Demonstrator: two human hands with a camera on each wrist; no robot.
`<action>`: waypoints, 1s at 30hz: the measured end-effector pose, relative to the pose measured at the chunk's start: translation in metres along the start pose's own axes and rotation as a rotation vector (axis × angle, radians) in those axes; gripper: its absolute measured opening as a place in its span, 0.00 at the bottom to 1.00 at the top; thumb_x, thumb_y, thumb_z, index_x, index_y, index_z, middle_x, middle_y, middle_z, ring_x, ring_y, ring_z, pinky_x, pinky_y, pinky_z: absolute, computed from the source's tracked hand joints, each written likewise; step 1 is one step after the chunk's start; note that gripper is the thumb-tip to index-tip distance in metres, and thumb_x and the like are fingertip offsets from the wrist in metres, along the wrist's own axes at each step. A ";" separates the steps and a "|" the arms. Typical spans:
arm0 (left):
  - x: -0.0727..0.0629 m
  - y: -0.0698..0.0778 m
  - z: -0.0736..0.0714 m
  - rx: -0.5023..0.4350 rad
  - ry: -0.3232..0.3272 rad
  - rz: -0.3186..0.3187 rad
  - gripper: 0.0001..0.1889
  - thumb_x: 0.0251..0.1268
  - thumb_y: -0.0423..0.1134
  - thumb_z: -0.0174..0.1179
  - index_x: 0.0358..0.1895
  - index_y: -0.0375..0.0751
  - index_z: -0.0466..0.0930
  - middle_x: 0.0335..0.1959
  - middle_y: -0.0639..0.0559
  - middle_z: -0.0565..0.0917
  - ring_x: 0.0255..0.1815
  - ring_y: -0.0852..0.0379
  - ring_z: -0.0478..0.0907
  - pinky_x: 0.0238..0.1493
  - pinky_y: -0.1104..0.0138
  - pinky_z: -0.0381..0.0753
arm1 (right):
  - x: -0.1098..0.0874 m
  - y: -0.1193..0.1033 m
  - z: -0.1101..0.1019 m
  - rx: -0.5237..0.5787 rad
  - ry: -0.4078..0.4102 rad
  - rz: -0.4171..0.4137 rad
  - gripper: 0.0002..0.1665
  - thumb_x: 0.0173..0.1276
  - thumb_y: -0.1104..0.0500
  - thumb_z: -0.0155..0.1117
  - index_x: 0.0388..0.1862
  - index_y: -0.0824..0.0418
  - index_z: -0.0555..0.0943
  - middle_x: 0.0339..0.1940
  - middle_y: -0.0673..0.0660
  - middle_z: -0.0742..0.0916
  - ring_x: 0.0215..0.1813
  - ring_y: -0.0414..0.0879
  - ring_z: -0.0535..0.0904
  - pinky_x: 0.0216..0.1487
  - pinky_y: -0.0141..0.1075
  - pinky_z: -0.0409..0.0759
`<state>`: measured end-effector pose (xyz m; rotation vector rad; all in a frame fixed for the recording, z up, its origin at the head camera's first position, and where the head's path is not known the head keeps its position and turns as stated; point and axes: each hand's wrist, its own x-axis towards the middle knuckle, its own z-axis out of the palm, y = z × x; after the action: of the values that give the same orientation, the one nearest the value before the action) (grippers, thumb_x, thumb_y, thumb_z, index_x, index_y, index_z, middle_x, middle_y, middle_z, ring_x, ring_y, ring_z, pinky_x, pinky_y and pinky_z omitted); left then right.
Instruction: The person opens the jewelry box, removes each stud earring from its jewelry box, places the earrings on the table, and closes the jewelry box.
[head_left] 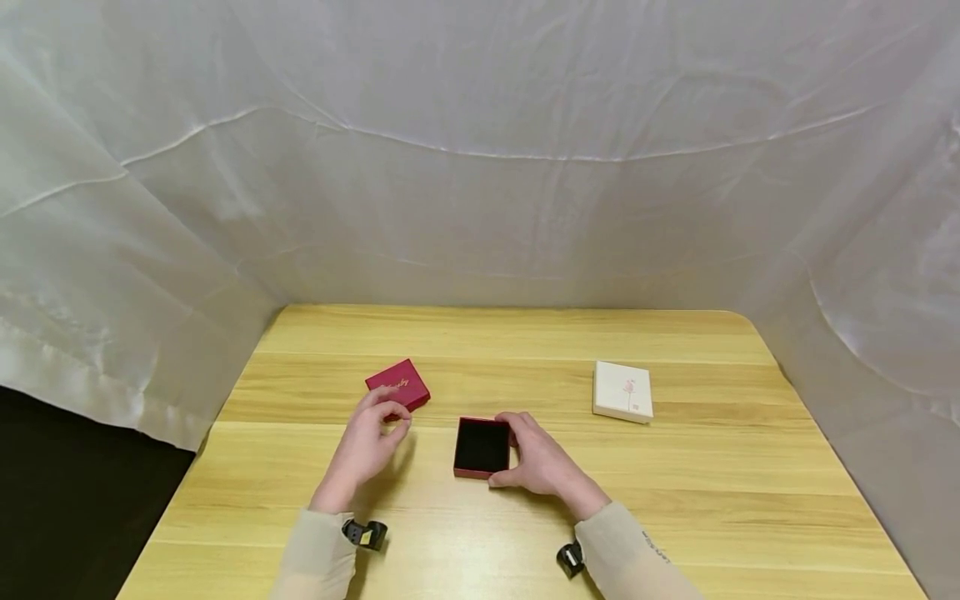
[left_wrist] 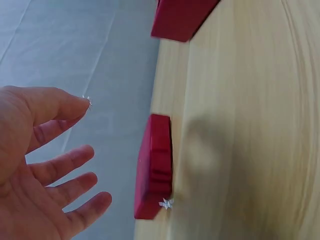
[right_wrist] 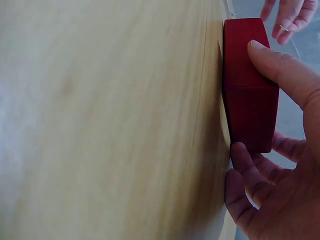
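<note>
My left hand (head_left: pixel 371 437) is raised over the table, pinching a tiny silver star-shaped earring (left_wrist: pixel 87 101) between thumb and index fingertip, its other fingers spread. Close beyond it lies a dark red box lid (head_left: pixel 397 383) with gold lettering. A matching silver star-shaped piece (left_wrist: pixel 166 203) shows by the lid's side in the left wrist view. In the middle of the table my right hand (head_left: pixel 536 458) grips the open red box base (head_left: pixel 472 474) by its right end, thumb on the near side and fingers round the far side. A black pad (head_left: pixel 482 446) fills the base.
A white box (head_left: pixel 622 391) with pink print sits at the right rear of the wooden table (head_left: pixel 712 500). Pale cloth (head_left: pixel 480 208) hangs behind the table and along its sides. Each sleeve has a black wrist camera (head_left: pixel 365 534) strapped at its cuff.
</note>
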<state>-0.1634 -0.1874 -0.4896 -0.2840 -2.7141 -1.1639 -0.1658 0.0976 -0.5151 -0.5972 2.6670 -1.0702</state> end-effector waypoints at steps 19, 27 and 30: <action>-0.004 -0.033 -0.002 0.055 -0.054 -0.191 0.03 0.63 0.30 0.63 0.32 0.38 0.81 0.59 0.30 0.73 0.62 0.32 0.69 0.64 0.42 0.67 | 0.000 -0.001 0.000 -0.017 -0.004 0.011 0.54 0.46 0.48 0.84 0.70 0.61 0.66 0.54 0.55 0.76 0.48 0.47 0.74 0.52 0.46 0.76; -0.005 -0.037 -0.001 0.081 -0.057 -0.200 0.04 0.62 0.30 0.64 0.30 0.39 0.82 0.57 0.30 0.74 0.60 0.33 0.70 0.63 0.43 0.67 | 0.000 -0.002 -0.001 -0.016 -0.007 0.007 0.54 0.46 0.49 0.84 0.69 0.62 0.67 0.53 0.56 0.76 0.48 0.48 0.74 0.52 0.46 0.75; -0.006 -0.038 -0.001 0.088 -0.067 -0.210 0.04 0.62 0.30 0.64 0.30 0.39 0.82 0.57 0.30 0.74 0.59 0.33 0.70 0.63 0.43 0.67 | 0.000 -0.002 -0.001 -0.015 -0.005 0.005 0.54 0.46 0.49 0.84 0.69 0.62 0.67 0.52 0.55 0.76 0.48 0.48 0.74 0.52 0.46 0.75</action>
<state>-0.1670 -0.2141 -0.5165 -0.0263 -2.9022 -1.0983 -0.1656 0.0968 -0.5127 -0.5954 2.6729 -1.0472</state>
